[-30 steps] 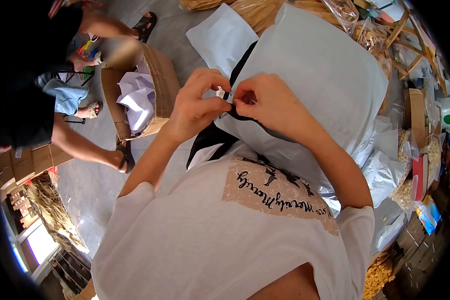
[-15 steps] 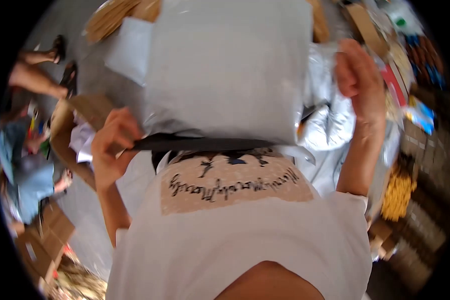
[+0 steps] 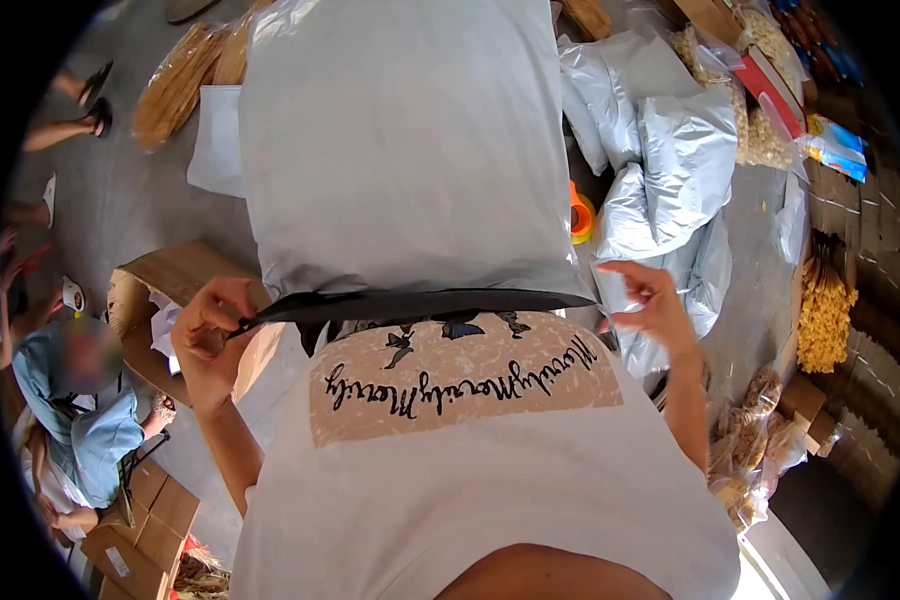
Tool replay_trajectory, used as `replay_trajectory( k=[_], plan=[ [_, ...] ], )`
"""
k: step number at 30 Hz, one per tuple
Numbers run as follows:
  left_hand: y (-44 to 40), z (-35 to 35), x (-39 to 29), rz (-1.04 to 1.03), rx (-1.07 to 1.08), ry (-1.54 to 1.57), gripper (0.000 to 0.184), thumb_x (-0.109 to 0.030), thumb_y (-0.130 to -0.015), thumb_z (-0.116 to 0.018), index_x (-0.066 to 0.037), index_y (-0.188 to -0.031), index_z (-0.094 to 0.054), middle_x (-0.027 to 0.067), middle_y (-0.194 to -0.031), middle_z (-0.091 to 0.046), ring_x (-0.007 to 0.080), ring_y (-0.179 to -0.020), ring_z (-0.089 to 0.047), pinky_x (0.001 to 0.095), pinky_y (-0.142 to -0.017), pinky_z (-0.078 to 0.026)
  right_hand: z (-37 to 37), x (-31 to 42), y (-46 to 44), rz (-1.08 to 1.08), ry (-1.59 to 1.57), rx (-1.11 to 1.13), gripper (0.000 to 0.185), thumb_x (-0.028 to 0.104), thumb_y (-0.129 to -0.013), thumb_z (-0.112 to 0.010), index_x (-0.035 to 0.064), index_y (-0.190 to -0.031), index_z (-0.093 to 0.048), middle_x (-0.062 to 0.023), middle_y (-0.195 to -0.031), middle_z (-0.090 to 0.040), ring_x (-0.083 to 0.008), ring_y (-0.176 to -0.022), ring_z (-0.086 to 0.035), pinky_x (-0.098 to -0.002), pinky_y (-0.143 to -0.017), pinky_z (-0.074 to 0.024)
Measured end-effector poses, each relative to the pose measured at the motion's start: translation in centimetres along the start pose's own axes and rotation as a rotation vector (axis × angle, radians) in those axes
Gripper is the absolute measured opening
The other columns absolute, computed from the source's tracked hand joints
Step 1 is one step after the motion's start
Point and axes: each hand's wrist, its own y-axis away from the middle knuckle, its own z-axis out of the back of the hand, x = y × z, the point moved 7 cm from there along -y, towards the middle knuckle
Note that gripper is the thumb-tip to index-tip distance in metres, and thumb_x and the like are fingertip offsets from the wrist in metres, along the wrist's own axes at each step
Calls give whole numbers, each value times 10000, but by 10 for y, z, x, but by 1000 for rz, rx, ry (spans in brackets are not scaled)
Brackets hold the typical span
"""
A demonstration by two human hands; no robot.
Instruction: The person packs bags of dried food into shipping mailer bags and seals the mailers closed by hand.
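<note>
A large grey plastic mailing bag (image 3: 410,140) stretches out in front of my body, its mouth toward me and showing a black inner side. My left hand (image 3: 213,335) pinches the left corner of that mouth between thumb and fingers. Close by the right corner is my right hand (image 3: 655,308), thumb and forefinger spread apart, with nothing visible between them. What is inside the bag cannot be seen.
Several filled silver-grey parcels (image 3: 685,150) lie at right, beside an orange tape roll (image 3: 582,213). An open cardboard box (image 3: 175,265) stands at left. Further left, a person in blue (image 3: 75,430) sits. Dried yellow flowers (image 3: 825,320) and stacked goods line the right side.
My right hand has come down from high on the right to the bag's right corner. My left hand still grips the left corner. The view has shifted.
</note>
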Motion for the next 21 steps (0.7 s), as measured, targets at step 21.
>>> replay_trajectory(
  k=[21],
  plan=[
    [-18, 9, 47, 71, -528, -253, 137, -79, -813, -567, -44, -757, -447, 24, -813, -529, 95, -785, -436, 208, -764, -338, -43, 4, -76, 92, -853, -508, 125, 1, -699, -687, 27, -665, -569, 95, -576, -389, -6, -520, -315, -153, -502, -256]
  ],
)
